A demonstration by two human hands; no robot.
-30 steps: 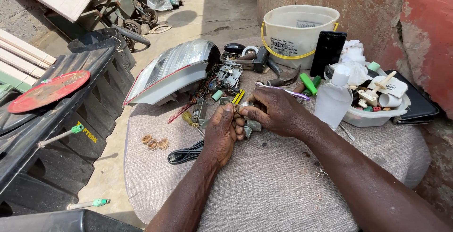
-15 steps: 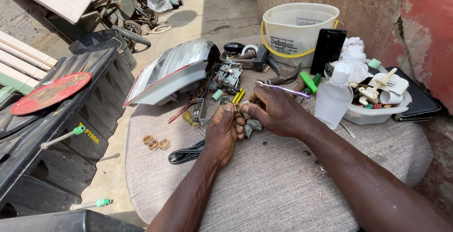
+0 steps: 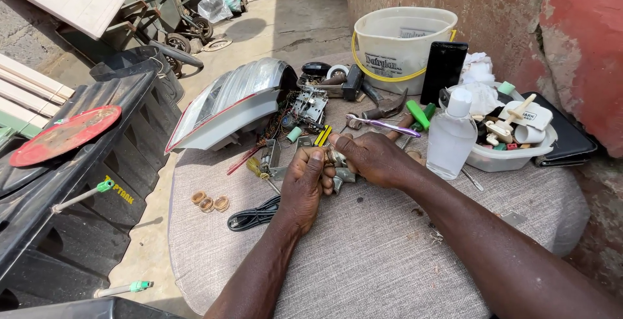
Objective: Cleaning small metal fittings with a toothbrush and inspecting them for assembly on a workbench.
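Observation:
Over a grey cloth-covered table (image 3: 389, 254), my left hand (image 3: 304, 186) and my right hand (image 3: 373, 158) meet around a small grey metal part (image 3: 342, 175). Both hands grip it, fingers closed, and most of the part is hidden between them. A purple toothbrush (image 3: 383, 124) lies just beyond my right hand. Yellow-handled and red-handled tools (image 3: 322, 135) lie just past my left hand.
A car tail lamp (image 3: 230, 105) and a circuit board (image 3: 310, 105) lie at the back. A white bucket (image 3: 399, 46), black phone (image 3: 443, 72), clear bottle (image 3: 451, 134) and tub of parts (image 3: 513, 137) stand right. Brass rings (image 3: 209, 202), a black cable (image 3: 254, 215) lie left.
Both hands stay closed on the small metal part, with only slight shifts of the fingers. Nothing else on the table has moved.

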